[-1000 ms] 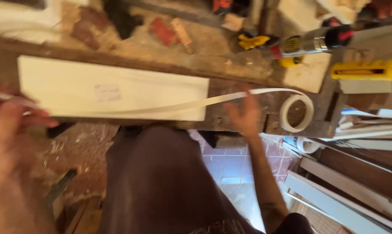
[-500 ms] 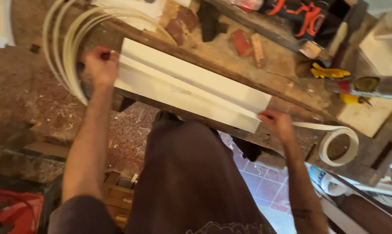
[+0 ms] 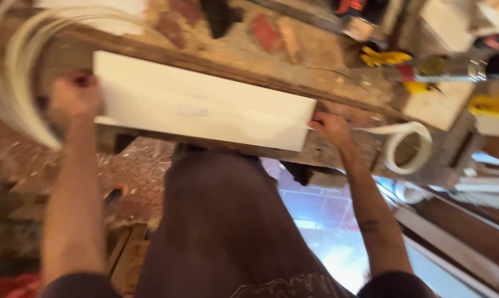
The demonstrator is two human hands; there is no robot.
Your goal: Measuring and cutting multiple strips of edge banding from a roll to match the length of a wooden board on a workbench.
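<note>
On the worn wooden workbench [image 3: 338, 83] lies a long white board [image 3: 205, 102], its near edge overhanging. At the board's left end, the left hand [image 3: 75, 96] is clenched around blurred white edge-banding strip [image 3: 17, 72]. At the right end, the right hand [image 3: 329, 128] pinches strip leading to a coil [image 3: 407, 144]; fingertips are hidden.

Warm, dim light over my workbench [image 3: 338, 83], everything smeared by motion blur. My left hand [image 3: 73, 99] is a soft smudge, and the edge-banding strips [image 3: 17, 83] beside it streak into pale arcs. Bright glare blows out the floor [image 3: 327, 243] below. My right hand [image 3: 329, 128] reads slightly sharper.
</note>
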